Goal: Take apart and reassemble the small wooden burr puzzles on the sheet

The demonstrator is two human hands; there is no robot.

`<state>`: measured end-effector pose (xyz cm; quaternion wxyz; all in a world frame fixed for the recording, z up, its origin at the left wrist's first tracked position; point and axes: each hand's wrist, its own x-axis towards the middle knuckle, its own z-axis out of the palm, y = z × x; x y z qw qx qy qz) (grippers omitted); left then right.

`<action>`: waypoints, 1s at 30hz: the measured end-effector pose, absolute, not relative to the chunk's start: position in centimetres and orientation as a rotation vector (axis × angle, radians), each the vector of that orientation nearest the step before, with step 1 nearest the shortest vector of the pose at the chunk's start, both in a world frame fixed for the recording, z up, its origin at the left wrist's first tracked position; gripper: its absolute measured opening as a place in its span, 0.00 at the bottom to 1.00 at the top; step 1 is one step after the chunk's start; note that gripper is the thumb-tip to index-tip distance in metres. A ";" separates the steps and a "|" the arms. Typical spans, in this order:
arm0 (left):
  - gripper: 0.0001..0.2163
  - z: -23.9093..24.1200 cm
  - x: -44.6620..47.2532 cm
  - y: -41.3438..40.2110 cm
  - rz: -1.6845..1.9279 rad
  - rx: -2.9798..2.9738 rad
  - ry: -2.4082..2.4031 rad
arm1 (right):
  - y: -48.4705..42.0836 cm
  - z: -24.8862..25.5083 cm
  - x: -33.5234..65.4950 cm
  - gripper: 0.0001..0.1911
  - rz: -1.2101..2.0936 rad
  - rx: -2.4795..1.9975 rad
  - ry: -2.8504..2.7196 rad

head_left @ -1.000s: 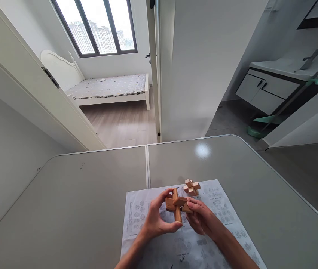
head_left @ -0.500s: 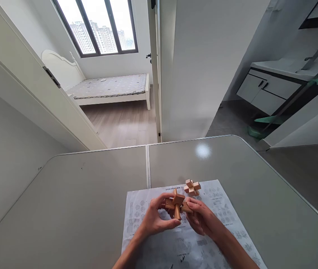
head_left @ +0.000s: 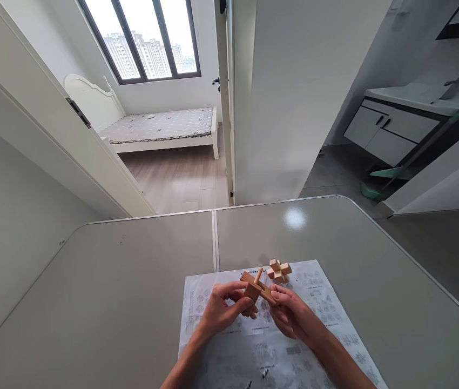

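Observation:
Both hands hold a brown wooden interlocking puzzle (head_left: 253,291) just above a printed sheet. My left hand (head_left: 224,309) is closed on its block-shaped part, thumb below and fingers behind. A round peg (head_left: 258,275) sticks up out of the puzzle, and a flat slotted bar crosses it at a slant. At the bar's right end my right hand (head_left: 290,309) pinches it between thumb and fingers. Just beyond the hands, a lighter wooden burr puzzle (head_left: 279,271) sits assembled at the top of the printed sheet (head_left: 254,351).
A grey table (head_left: 92,302) with a pale seam and rounded far corners lies under the sheet. Small dark scraps (head_left: 265,373) show near the sheet's lower part. Past the table are a doorway with a bed (head_left: 164,125) and a sink cabinet (head_left: 391,129).
The brown puzzle has been turned: its peg now leans to the upper right and the slotted bar shows lengthwise. My left fingers have shifted their hold. The lighter puzzle stays put.

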<state>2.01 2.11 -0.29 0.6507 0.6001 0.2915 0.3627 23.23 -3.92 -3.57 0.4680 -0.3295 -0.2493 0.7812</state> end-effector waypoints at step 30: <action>0.13 1.9 -1.4 -1.4 0.864 1.597 1.020 | -4.2 -3.3 22.7 0.21 1.832 -0.813 -0.591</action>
